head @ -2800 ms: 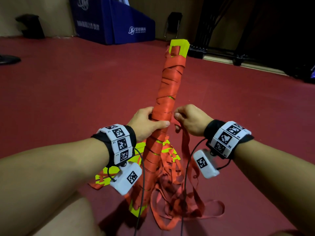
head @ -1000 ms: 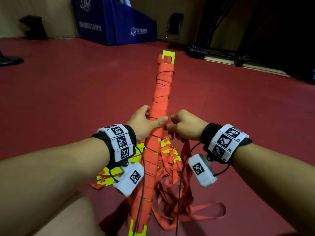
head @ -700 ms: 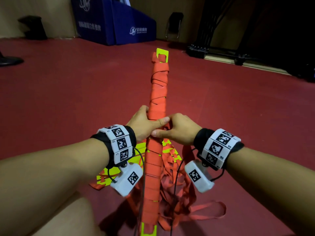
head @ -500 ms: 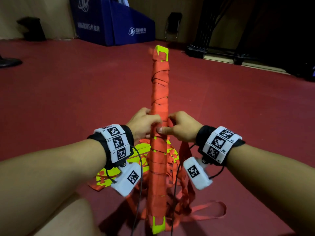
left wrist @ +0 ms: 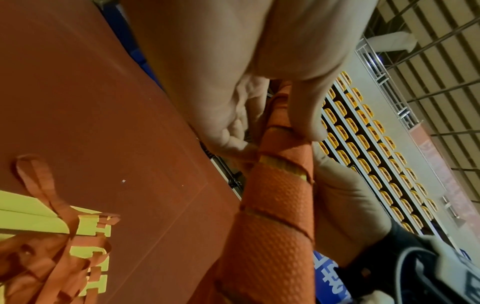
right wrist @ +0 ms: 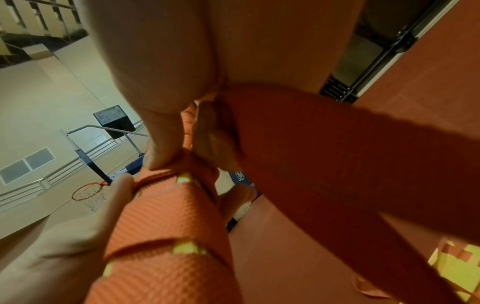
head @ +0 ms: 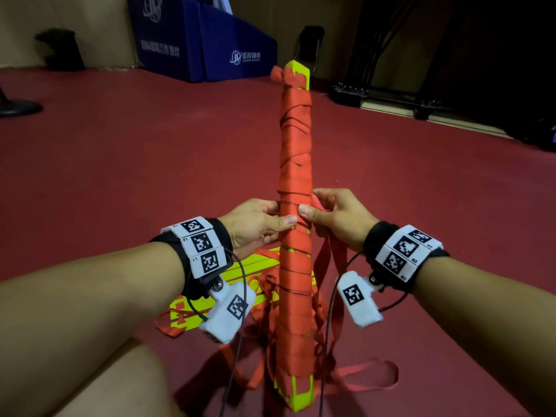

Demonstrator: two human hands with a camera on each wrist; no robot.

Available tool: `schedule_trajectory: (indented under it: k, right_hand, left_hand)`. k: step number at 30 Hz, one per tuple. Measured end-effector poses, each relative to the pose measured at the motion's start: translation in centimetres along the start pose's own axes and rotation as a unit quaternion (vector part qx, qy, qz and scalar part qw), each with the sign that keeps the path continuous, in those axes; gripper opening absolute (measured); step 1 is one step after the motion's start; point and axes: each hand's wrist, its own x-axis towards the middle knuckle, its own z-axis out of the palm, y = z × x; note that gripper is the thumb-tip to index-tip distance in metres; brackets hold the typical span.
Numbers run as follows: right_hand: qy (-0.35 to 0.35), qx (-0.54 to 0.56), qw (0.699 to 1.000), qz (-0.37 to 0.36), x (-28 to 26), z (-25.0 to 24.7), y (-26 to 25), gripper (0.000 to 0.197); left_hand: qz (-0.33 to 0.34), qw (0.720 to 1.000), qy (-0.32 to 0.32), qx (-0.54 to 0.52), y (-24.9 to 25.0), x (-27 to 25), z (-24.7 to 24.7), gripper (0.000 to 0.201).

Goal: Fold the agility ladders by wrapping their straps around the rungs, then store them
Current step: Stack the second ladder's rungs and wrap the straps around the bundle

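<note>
Looks like an indoor sports hall. The floor is dark red all the way out ahead of the hands. Up ahead and left of them there's a big blue padded block with white logos against a beige wall. A black box sits on the floor further left by that wall, and a dark round stand base is at the far left edge. Ahead and right it gets pretty dark, with a black metal frame low on the floor. Wrist views catch rows of yellow seats, plus a basketball hoop under a scoreboard.
</note>
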Motion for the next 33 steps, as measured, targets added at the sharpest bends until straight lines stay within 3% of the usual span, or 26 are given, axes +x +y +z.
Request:
schedule_trajectory:
  k: [7,12,18,24,28,33]
  right_hand:
    - [0.037,-0.060,0.997,0.017,0.2,-0.5,-0.8,0.019]
    - [0.046,0.007,0.998,0.051,0.2,-0.9,-0.8,0.029]
    - [0.022,-0.135,0.988,0.068,0.0,-1.0,-0.4,0.026]
    - [0.035,-0.204,0.978,0.037,0.3,-0.5,-1.1,0.028]
    - [-0.003,-0.160,0.986,0.053,0.3,-0.1,-1.1,0.026]
    - [0.004,-0.208,0.978,0.023,0.2,-0.1,-1.5,0.031]
  left_hand:
    - [0.002,1.000,0.014,0.013,0.3,-0.4,0.3,0.028]
    - [0.026,0.999,0.034,-0.005,0.6,-0.6,0.3,0.024]
    - [0.042,0.999,0.021,-0.017,0.7,-0.8,0.4,0.031]
    - [0.044,0.994,0.100,0.018,0.2,-0.1,0.5,0.016]
    - [0.043,0.985,0.146,0.086,-0.5,0.4,0.0,0.009]
    - [0.041,0.980,0.158,0.110,-0.5,0.6,-0.2,0.026]
